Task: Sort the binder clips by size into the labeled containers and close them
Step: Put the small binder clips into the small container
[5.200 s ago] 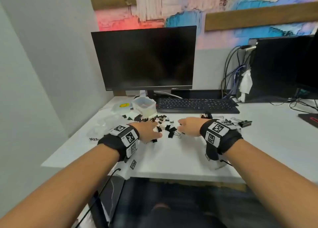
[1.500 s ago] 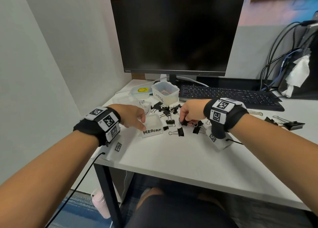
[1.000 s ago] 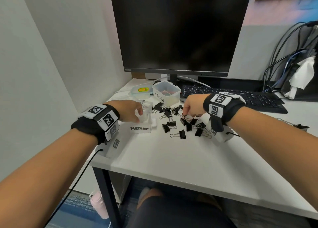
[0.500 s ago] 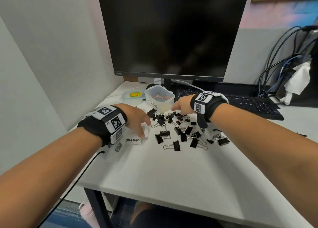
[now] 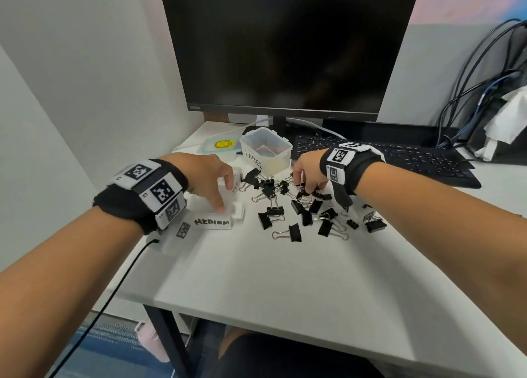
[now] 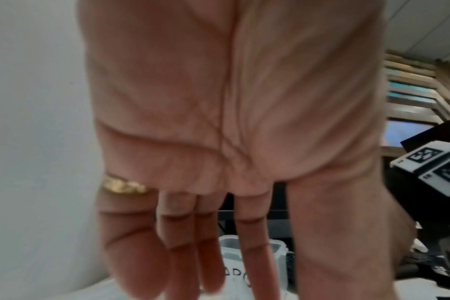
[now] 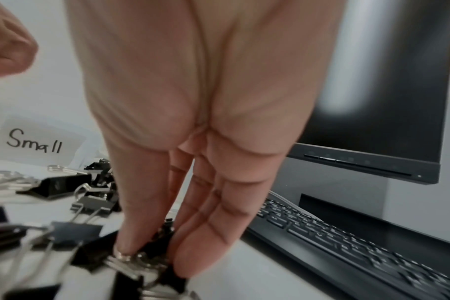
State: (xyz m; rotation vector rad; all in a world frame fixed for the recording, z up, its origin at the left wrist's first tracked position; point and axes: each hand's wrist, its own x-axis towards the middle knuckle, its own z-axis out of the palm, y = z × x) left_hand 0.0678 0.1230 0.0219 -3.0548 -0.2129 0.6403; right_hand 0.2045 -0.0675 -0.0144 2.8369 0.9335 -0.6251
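I see bare desk (image 5: 285,286) across the lower centre, free to pass. Scattered binder clips (image 5: 296,206) fill mid-frame; the LARGE container (image 5: 268,156), keyboard (image 5: 413,161) and monitor (image 5: 285,44) block beyond them.

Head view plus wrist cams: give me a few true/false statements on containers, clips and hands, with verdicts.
1. The LARGE container stands open, without a lid. True.
2. The binder clips are already sorted into the containers. False: they lie scattered on the desk.
3. The right hand reaches into the clip pile, fingertips on a clip. True.
4. The left hand holds a binder clip. False: its fingers are down at the small clear containers by the MEDIUM label; no clip shows in it.
5. The monitor shows a spreadsheet. False: its screen is dark.
6. A label reading Small is visible from the right wrist. True.
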